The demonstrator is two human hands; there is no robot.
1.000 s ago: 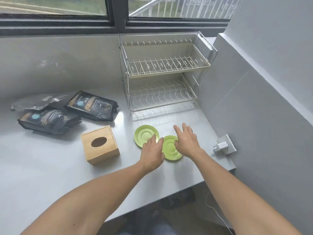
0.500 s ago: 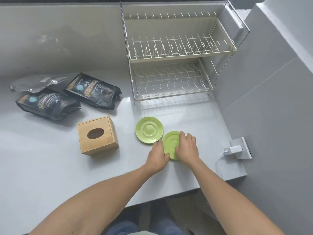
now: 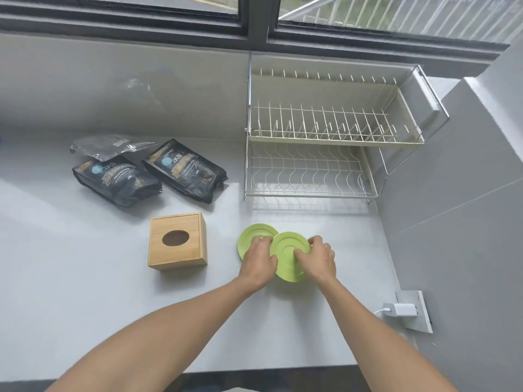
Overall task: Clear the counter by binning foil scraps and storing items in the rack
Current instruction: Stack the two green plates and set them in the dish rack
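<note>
Two green saucers sit on the grey counter (image 3: 85, 292). The right saucer (image 3: 287, 254) is tilted up off the counter and overlaps the left saucer (image 3: 252, 236), which lies flat. My left hand (image 3: 259, 263) grips the raised saucer's left rim and my right hand (image 3: 318, 260) grips its right rim. A two-tier wire dish rack (image 3: 325, 154) stands empty behind them against the wall. A crumpled silver foil bag (image 3: 110, 145) lies at the back left.
Two black coffee bags (image 3: 119, 179) (image 3: 186, 171) lie left of the rack. A wooden tissue box (image 3: 177, 240) stands left of the saucers. A wall socket with a white charger (image 3: 402, 309) is on the right wall. The counter's front edge runs below my forearms.
Both hands went from hovering over the right saucer to gripping its rims. The saucer is now lifted and tilted, overlapping the left saucer. The camera view has shifted.
</note>
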